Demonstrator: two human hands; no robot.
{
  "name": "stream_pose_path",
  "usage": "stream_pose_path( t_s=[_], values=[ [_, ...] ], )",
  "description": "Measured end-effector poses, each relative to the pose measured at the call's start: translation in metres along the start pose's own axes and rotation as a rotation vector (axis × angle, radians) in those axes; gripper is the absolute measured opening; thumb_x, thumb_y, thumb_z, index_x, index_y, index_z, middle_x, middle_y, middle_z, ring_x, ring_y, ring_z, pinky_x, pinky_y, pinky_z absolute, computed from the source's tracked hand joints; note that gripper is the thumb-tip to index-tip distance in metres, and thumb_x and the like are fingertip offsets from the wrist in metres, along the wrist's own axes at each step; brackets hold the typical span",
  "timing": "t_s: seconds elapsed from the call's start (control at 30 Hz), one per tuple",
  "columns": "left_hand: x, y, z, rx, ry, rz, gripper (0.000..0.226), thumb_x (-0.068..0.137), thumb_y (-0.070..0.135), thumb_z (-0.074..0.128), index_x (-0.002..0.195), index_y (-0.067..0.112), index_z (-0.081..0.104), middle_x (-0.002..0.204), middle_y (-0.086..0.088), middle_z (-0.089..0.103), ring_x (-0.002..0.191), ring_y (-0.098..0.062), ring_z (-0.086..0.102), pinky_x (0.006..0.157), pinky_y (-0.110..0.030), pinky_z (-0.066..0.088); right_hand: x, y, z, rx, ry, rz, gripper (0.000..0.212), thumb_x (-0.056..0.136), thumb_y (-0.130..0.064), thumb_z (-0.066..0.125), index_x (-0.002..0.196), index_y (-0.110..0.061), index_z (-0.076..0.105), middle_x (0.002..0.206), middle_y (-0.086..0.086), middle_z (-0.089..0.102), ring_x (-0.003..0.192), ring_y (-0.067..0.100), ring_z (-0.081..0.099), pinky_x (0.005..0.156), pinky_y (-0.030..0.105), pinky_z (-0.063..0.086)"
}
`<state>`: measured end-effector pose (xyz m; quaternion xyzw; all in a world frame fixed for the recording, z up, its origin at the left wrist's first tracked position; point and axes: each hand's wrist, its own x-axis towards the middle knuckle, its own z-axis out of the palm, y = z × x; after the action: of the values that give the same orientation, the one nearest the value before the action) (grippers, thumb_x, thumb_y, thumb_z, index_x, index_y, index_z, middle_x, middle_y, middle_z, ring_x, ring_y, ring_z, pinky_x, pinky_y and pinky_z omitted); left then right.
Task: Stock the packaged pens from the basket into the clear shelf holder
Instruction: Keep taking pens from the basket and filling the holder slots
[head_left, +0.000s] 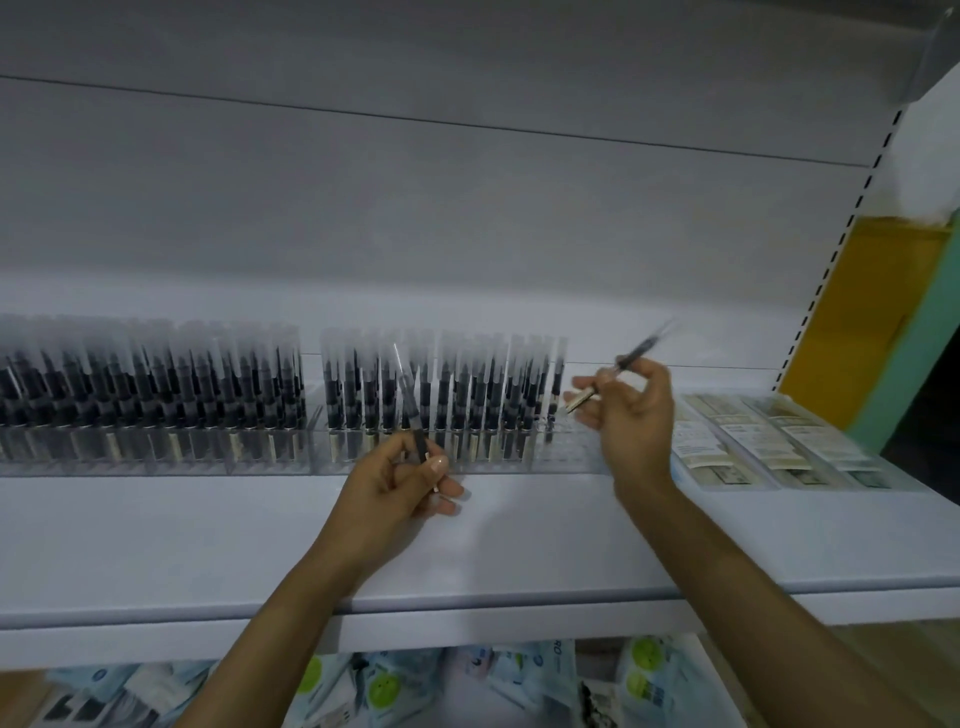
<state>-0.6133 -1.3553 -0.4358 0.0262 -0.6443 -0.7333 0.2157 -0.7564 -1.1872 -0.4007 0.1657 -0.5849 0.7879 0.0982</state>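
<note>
A clear shelf holder (571, 452) stands along the back of the white shelf (467, 545), filled with several upright packaged pens (441, 395); its right end has vacant slots. My left hand (400, 478) grips one packaged pen (408, 400) upright in front of the holder's middle. My right hand (628, 410) pinches another packaged pen (623, 364), tilted and motion-blurred, above the vacant right end. The basket is out of view.
A second clear holder full of pens (150, 400) stands to the left. Flat packets in clear trays (769, 441) lie to the right. Pale blue and green packages (467, 680) fill the shelf below. A slotted upright (831, 249) bounds the right side.
</note>
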Motion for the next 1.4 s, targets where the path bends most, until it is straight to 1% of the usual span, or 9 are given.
stream_pose_path(
  t_s=[0.1, 0.23, 0.43, 0.53, 0.6, 0.73, 0.97, 1.27, 1.4],
  values=[
    [-0.001, -0.001, 0.001, 0.046, -0.015, -0.006, 0.009, 0.091, -0.003, 0.051, 0.098, -0.003, 0.057, 0.068, -0.016, 0.067, 0.059, -0.017, 0.067, 0.059, -0.022, 0.055, 0.024, 0.017, -0.014, -0.069, 0.108, -0.04, 0.01, 0.101, -0.014, 0.045, 0.108, -0.016, 0.039, 0.09, 0.018, 0.069, 0.073, 0.019, 0.068, 0.068, 0.025, 0.056],
    [-0.001, -0.004, 0.0, 0.138, -0.043, -0.018, 0.011, 0.09, 0.0, 0.053, 0.099, 0.001, 0.061, 0.075, -0.012, 0.072, 0.069, -0.018, 0.069, 0.065, -0.023, 0.055, 0.038, 0.037, -0.017, -0.16, 0.066, -0.048, 0.01, 0.101, -0.016, 0.045, 0.109, -0.018, 0.039, 0.084, 0.009, 0.071, 0.084, 0.026, 0.07, 0.087, 0.045, 0.056],
    [0.001, -0.003, 0.002, 0.114, -0.033, -0.023, 0.014, 0.089, -0.004, 0.053, 0.1, -0.001, 0.061, 0.077, -0.014, 0.071, 0.07, -0.018, 0.069, 0.065, -0.023, 0.056, 0.038, 0.041, -0.016, -0.206, -0.026, -0.15, 0.01, 0.1, -0.015, 0.046, 0.109, -0.016, 0.042, 0.084, 0.007, 0.072, 0.078, 0.013, 0.071, 0.081, 0.031, 0.056],
    [0.001, -0.003, 0.002, 0.116, -0.028, -0.025, 0.015, 0.09, -0.004, 0.052, 0.102, -0.001, 0.061, 0.077, -0.014, 0.071, 0.07, -0.017, 0.069, 0.064, -0.023, 0.056, 0.038, 0.05, -0.016, -0.397, -0.137, -0.177, 0.012, 0.099, -0.016, 0.049, 0.11, -0.017, 0.045, 0.088, 0.007, 0.073, 0.059, 0.003, 0.063, 0.06, 0.015, 0.049],
    [0.001, -0.003, 0.002, 0.119, -0.027, -0.029, 0.016, 0.09, -0.004, 0.052, 0.102, 0.0, 0.061, 0.077, -0.014, 0.072, 0.07, -0.017, 0.069, 0.065, -0.023, 0.056, 0.036, 0.057, -0.015, -0.532, -0.198, -0.2, 0.017, 0.097, -0.021, 0.053, 0.113, -0.017, 0.05, 0.088, 0.0, 0.073, 0.071, 0.006, 0.065, 0.066, 0.018, 0.047],
    [0.001, -0.002, 0.003, 0.128, -0.029, -0.028, 0.017, 0.09, -0.004, 0.052, 0.104, 0.0, 0.062, 0.079, -0.015, 0.072, 0.072, -0.018, 0.07, 0.066, -0.024, 0.056, 0.033, 0.063, -0.016, -0.407, -0.191, -0.183, 0.008, 0.095, -0.018, 0.056, 0.101, -0.022, 0.053, 0.086, -0.003, 0.072, 0.076, -0.007, 0.064, 0.066, 0.01, 0.043],
    [0.0, -0.002, 0.003, 0.144, -0.022, -0.022, 0.018, 0.089, -0.004, 0.052, 0.104, 0.0, 0.062, 0.078, -0.013, 0.073, 0.071, -0.017, 0.07, 0.065, -0.023, 0.057, 0.036, 0.065, -0.018, -0.29, -0.184, -0.147, 0.015, 0.087, -0.014, 0.069, 0.087, -0.028, 0.062, 0.081, 0.007, 0.073, 0.081, 0.019, 0.069, 0.07, 0.03, 0.052],
    [0.001, -0.002, 0.003, 0.194, -0.023, -0.025, 0.021, 0.088, 0.0, 0.055, 0.107, 0.004, 0.063, 0.081, -0.011, 0.073, 0.072, -0.019, 0.07, 0.067, -0.024, 0.057, 0.042, 0.07, -0.017, -0.307, -0.102, -0.142, 0.013, 0.084, -0.018, 0.072, 0.078, -0.024, 0.062, 0.076, 0.006, 0.07, 0.081, 0.021, 0.069, 0.078, 0.035, 0.056],
    [0.002, -0.003, 0.002, 0.174, -0.017, -0.035, 0.021, 0.088, -0.002, 0.054, 0.107, 0.003, 0.063, 0.08, -0.013, 0.073, 0.072, -0.02, 0.07, 0.066, -0.023, 0.056, 0.041, 0.07, -0.015, -0.388, -0.083, -0.191, 0.011, 0.084, -0.02, 0.072, 0.079, -0.022, 0.063, 0.074, -0.003, 0.068, 0.075, 0.009, 0.066, 0.073, 0.025, 0.053]
  ],
)
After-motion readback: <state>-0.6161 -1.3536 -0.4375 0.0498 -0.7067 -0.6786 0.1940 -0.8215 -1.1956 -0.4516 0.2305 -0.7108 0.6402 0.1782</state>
